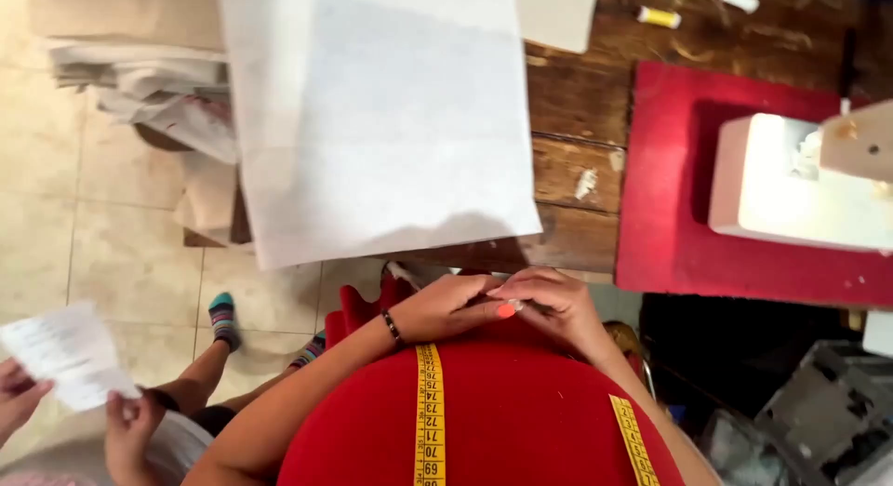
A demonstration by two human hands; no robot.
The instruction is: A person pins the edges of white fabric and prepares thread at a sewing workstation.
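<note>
My left hand (pixel 446 305) and my right hand (pixel 556 305) meet at my waist, just below the wooden table's front edge (pixel 577 239). Their fingertips pinch together around something very small (pixel 514 306); I cannot tell what it is. The left wrist wears a dark bracelet (pixel 393 328). A yellow tape measure (pixel 429 416) hangs round my neck over my red top (pixel 521 421). A large white sheet of paper or fabric (pixel 377 114) lies on the table in front of me, overhanging the edge.
A white sewing machine (pixel 800 179) stands on a red mat (pixel 665 198) at the right. Thread spools (pixel 659 17) lie at the back. Another person's hands (pixel 130 426) hold a printed paper (pixel 67 354) at lower left. Stacked papers (pixel 139 81) sit at upper left over the tiled floor.
</note>
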